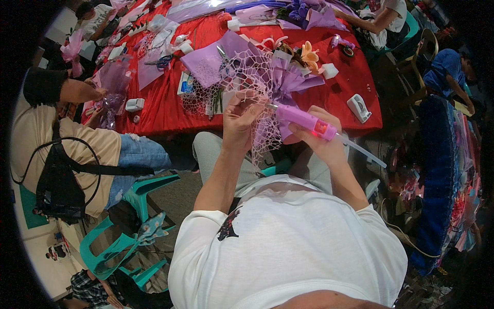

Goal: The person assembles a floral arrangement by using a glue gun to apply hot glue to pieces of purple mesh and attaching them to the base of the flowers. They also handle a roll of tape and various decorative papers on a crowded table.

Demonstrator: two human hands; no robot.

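My right hand (323, 144) is wrapped round a pink glue gun (303, 119), with a long translucent glue stick (366, 154) jutting from its back end. The gun's nozzle points left and meets or nearly meets the pale pink open-mesh netting (257, 69). My left hand (237, 119) pinches that netting close to the nozzle, its fingertips partly behind the mesh. Beneath and beside the netting spreads lilac wrapping paper (290, 82), gathered in folds. An orange flower (309, 55) lies just beyond it.
A red cloth (216, 26) covers the table. On it are a white tape dispenser (358, 108) at right, another dispenser (135, 105) at left, and scissors (161, 62). A person (67, 139) stands at left beside green chairs (103, 247). Others sit round the table.
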